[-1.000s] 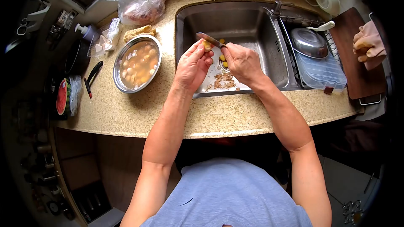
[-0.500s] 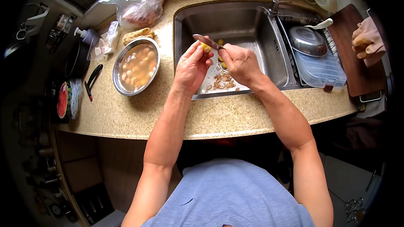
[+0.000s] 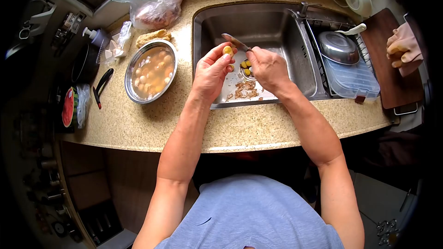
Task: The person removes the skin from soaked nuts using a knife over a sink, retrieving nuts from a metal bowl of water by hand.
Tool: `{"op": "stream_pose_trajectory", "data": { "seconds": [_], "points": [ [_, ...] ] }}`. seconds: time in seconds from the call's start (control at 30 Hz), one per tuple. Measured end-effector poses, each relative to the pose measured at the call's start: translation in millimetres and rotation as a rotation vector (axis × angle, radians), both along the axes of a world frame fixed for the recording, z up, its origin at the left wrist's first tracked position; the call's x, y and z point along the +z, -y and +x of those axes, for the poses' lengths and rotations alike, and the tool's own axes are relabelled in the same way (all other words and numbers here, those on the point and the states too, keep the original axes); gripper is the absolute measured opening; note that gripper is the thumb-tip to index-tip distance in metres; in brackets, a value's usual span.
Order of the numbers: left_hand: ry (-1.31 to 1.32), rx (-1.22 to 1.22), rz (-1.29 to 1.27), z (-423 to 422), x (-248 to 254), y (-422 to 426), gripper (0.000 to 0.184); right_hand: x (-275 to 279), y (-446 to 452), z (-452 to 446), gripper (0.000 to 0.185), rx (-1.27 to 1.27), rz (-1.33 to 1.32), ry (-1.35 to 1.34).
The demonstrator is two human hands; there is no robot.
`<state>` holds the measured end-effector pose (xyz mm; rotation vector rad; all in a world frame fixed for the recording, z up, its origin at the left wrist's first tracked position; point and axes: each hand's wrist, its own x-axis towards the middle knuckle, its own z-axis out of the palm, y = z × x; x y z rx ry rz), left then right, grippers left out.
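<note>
Since the earlier frame, the knife (image 3: pixel 236 42) has moved a little rightward, and the yellow piece (image 3: pixel 228 51) shows more fully. I see this piece at upper centre; the left hand (image 3: pixel 211 70) pinches it between the fingertips, while the right hand (image 3: pixel 269 69) has its fingers curled around the knife. At left, the metal bowl (image 3: pixel 154 43) contains cloudy water and pale round pieces. The sink (image 3: pixel 244 18) holds yellow chunks (image 3: pixel 247 72) and brown peelings (image 3: pixel 246 91).
</note>
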<state>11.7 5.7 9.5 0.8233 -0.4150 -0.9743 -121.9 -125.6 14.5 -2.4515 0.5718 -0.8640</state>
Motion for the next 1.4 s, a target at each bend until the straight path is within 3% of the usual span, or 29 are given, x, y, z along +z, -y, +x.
{"op": "stream_pose_trajectory", "data": {
  "seconds": [0.13,0.3,0.57,0.77,1.0,1.1,1.2,1.3,1.4],
  "points": [
    [0.107,0.0,0.022,2.5,-1.1,-1.1,0.035,10.9,-3.2,-2.7,0.023,0.165,-0.01,0.079],
    [0.147,-0.017,0.037,-0.8,3.3,-2.1,0.034,2.8,2.8,-0.8,0.025,0.062,-0.003,0.033],
    [0.333,0.036,0.074,0.8,3.6,-1.9,0.033,9.3,1.6,-3.7,0.026,0.211,0.004,0.053],
    [0.564,0.092,0.226,-7.5,9.6,-3.9,0.03,9.0,6.8,-4.5,0.026,0.098,-0.093,0.017],
    [0.605,0.07,0.217,0.4,7.6,-6.2,0.037,11.3,8.5,-7.3,0.028,0.219,-0.048,-0.001],
    [0.566,0.039,0.185,-1.0,6.8,-6.7,0.037,11.2,8.2,-5.3,0.026,0.126,0.066,-0.052],
    [0.568,-0.001,0.197,-4.8,9.4,-3.9,0.041,25.5,2.8,-5.3,0.023,0.238,0.543,0.138],
    [0.577,-0.035,0.159,-9.0,9.9,-1.3,0.041,14.8,3.8,-2.1,0.019,0.319,0.637,0.174],
    [0.444,-0.033,0.16,-6.2,7.9,-1.9,0.031,10.4,3.9,-0.8,0.018,0.285,0.643,0.182]
  ]
}}
